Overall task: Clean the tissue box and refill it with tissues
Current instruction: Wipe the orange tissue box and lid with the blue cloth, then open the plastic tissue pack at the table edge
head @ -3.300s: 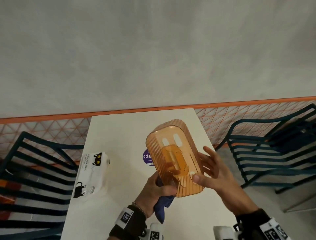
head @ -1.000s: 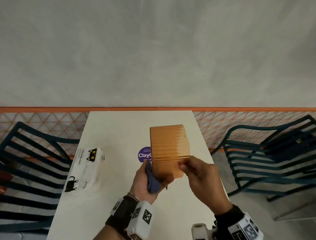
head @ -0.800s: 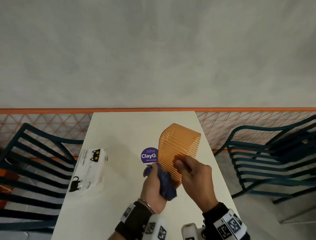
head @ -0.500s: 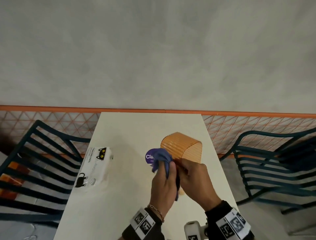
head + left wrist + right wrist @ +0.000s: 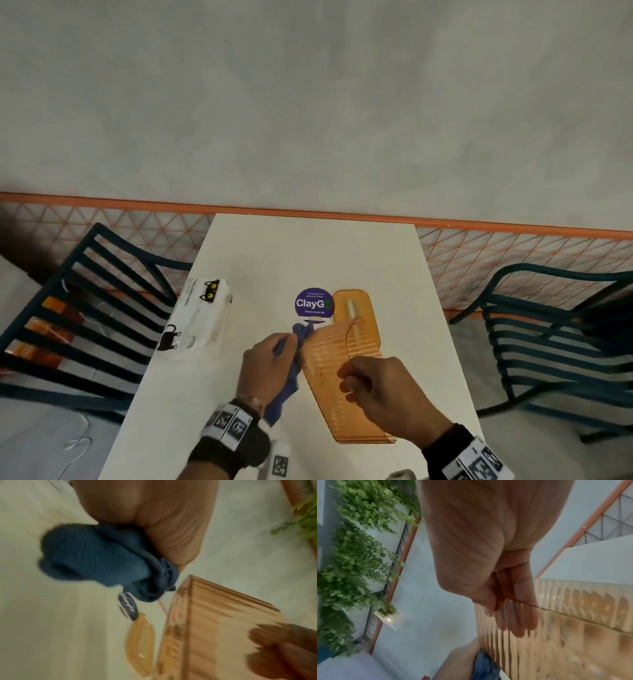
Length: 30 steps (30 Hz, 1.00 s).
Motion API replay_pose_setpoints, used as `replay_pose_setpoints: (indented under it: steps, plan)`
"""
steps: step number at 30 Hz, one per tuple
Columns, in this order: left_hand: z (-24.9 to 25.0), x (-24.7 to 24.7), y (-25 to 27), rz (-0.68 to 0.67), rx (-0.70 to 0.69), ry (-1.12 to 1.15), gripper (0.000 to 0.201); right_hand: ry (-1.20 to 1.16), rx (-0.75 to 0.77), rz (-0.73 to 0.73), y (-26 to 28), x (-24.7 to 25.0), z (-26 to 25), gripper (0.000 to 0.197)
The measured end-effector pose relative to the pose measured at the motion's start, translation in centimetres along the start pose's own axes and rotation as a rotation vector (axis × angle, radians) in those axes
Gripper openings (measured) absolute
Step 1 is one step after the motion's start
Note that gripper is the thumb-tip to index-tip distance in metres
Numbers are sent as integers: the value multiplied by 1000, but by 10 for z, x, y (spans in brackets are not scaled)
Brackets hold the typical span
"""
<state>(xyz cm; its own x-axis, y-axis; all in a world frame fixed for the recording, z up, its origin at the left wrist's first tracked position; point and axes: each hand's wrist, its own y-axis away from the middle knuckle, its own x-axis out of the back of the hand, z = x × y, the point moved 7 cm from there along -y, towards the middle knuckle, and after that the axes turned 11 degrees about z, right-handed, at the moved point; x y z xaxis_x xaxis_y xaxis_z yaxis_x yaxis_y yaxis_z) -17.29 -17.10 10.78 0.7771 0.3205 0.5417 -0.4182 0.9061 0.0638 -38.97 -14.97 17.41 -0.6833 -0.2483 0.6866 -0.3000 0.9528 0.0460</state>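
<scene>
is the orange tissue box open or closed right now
Open. Its lid lies flat on the table, apart from the ribbed tissue box, which the right hand holds.

You are looking down on a white rectangular table (image 5: 308, 253) whose far end meets a grey wall (image 5: 308, 102). A round purple sticker (image 5: 313, 302) reading "ClayG" lies on the tabletop near its middle. An orange rail (image 5: 137, 204) runs along the foot of the wall, and below it you see an orange triangular lattice (image 5: 479, 260). A dark teal slatted chair (image 5: 85, 308) stands at the table's left side and another dark teal slatted chair (image 5: 555, 339) at its right. In your right wrist view, green leafy plants (image 5: 359, 536) climb a pale wall.
</scene>
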Motion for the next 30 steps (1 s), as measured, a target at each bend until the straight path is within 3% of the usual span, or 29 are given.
replay_pose_setpoints:
  steps: [3, 5, 8, 11, 14, 16, 18, 19, 20, 23, 30]
  plan:
    - [-62, 30, 17, 0, 142, -196, 7, 17, 37, -45, 2, -11, 13, 19]
    - [-96, 54, 30, 24, 270, -290, 8, 60, 88, -72, 0, -19, 17, 19]
    - [-138, 77, 45, 97, 463, -240, 27, 112, 163, -82, -5, -31, 18, 19]
    - [-159, 87, 47, 77, 463, -391, 45, 132, 210, -81, -10, -40, 12, 18]
    - [-155, 99, 41, 12, 478, -618, 45, 143, 215, -99, -15, -46, 8, 20]
    - [-152, 103, 37, 56, 512, -641, 71, 168, 233, -113, -16, -50, 4, 21]
    - [-133, 102, 34, 174, 432, -514, 78, 214, 268, -119, -17, -57, -1, 22]
    - [-121, 94, 33, 169, 384, -364, 77, 245, 300, -119, -17, -61, -4, 23]
    - [-104, 82, 35, 121, 364, -166, 76, 278, 338, -120, -17, -67, -7, 23]
    - [-70, 37, 51, -152, 516, 261, 80, 389, 443, -179, -16, -90, -18, 27]
    - [-96, 29, 38, -128, 694, 388, 61, 425, 513, -222, -23, -132, -28, 29]
